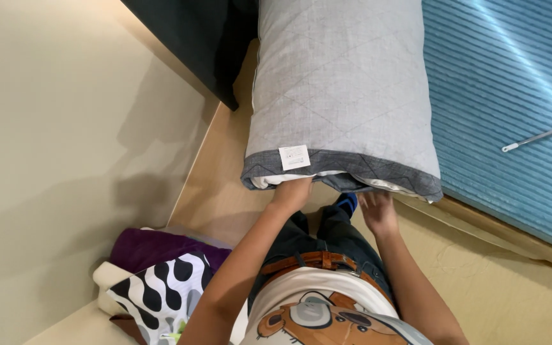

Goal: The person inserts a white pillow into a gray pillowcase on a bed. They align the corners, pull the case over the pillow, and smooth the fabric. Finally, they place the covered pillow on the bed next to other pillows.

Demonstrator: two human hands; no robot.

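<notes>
Head view, looking straight down the person's front. A large grey quilted pillow (343, 89) hangs upright in front of the person, its open lower end facing down toward the hands. A darker grey band runs along that lower edge, and a small white label (294, 157) sits on the band toward the left. White filling shows at the opening beneath the band.

Left hand (291, 193): fingers closed on the lower edge of the pillow just below the label, at the opening; the grip is shut on fabric, with the fingertips hidden inside the cover.

Right hand (378, 211): palm open, fingers spread, placed just under the right part of the lower edge. Whether it touches the fabric cannot be told; it has hold of nothing that can be seen.

Surroundings: a blue ribbed bed cover (512, 96) lies to the right of the pillow, with a thin white rod (541, 135) resting on it. The floor (225, 191) below is tan. Near the bottom left lies a heap of cloth: a purple piece (154, 246) and a black-and-white patterned piece (161, 291). A dark piece of furniture (193, 38) stands at the upper left, beside the pillow.
</notes>
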